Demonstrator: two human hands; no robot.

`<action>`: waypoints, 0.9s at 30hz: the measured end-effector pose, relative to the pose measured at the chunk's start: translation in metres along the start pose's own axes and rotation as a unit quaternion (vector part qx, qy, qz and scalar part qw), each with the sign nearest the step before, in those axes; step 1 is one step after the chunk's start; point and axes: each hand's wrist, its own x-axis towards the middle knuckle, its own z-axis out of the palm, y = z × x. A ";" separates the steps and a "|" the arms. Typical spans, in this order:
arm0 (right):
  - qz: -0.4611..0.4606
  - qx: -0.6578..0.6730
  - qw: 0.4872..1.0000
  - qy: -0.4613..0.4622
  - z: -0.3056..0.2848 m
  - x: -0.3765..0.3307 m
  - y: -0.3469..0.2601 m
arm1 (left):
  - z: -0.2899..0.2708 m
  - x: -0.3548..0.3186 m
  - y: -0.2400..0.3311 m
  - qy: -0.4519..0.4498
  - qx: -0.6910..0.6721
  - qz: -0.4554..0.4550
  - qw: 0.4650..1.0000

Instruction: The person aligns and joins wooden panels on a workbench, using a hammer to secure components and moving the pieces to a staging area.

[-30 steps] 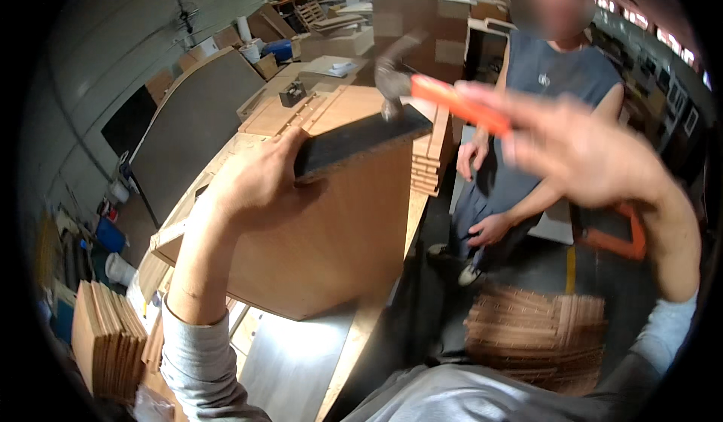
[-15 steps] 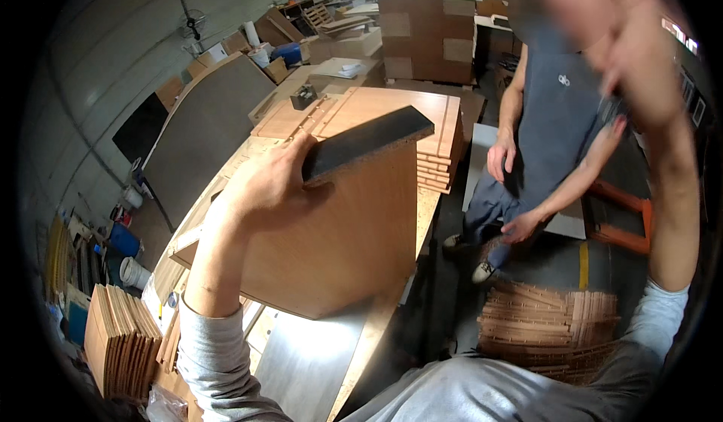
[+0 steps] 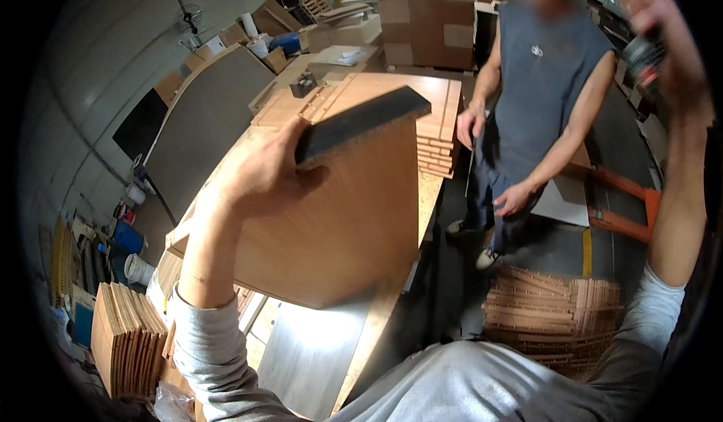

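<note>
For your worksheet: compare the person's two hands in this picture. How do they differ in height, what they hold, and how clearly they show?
The left hand sits mid-frame, gripping the top edge of an upright wooden panel; the right hand is raised high at the frame's top right. The left hand shows sharply; the right hand is blurred, around a dark object too unclear to name. Both arms wear grey sleeves.

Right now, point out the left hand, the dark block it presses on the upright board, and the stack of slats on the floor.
left hand (image 3: 260, 169), head view, back of the hand.
dark block (image 3: 361, 120), head view, its long side face.
upright board (image 3: 331, 226), head view, broad brown face.
stack of slats (image 3: 553, 309), head view, top layer.
</note>
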 end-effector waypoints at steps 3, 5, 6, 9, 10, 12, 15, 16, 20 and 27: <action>-0.012 -0.155 0.971 -0.181 0.118 -0.009 0.036 | -0.005 -0.017 -0.008 -0.014 -0.010 -0.057 0.998; 0.030 -0.185 0.962 -0.197 0.125 -0.012 0.026 | -0.004 -0.002 -0.005 -0.030 -0.025 -0.046 0.998; 0.223 -0.073 0.948 -0.217 0.114 -0.008 -0.003 | -0.002 0.001 -0.007 -0.031 -0.033 -0.054 0.998; 0.237 -0.135 0.962 0.011 0.097 -0.036 -0.006 | -0.009 0.000 -0.011 -0.035 -0.053 -0.076 0.995; 0.251 -0.114 0.961 0.027 0.092 -0.043 -0.007 | -0.012 -0.002 -0.012 -0.036 -0.061 -0.090 0.993; 0.283 -0.071 0.955 0.055 0.088 -0.059 -0.006 | -0.008 -0.005 -0.022 -0.025 -0.075 -0.080 0.994; 0.315 0.032 0.947 0.057 0.098 -0.089 0.008 | -0.010 -0.006 -0.026 -0.043 -0.092 -0.112 0.989; 0.333 0.044 0.941 0.047 0.105 -0.098 0.014 | -0.011 -0.007 -0.026 -0.053 -0.096 -0.132 0.985; 0.314 0.146 0.938 0.021 0.140 -0.142 0.057 | -0.012 -0.006 -0.016 -0.041 -0.085 -0.105 0.990; 0.270 0.161 0.947 -0.063 0.279 -0.150 0.157 | -0.011 -0.004 -0.003 -0.026 -0.043 -0.084 0.995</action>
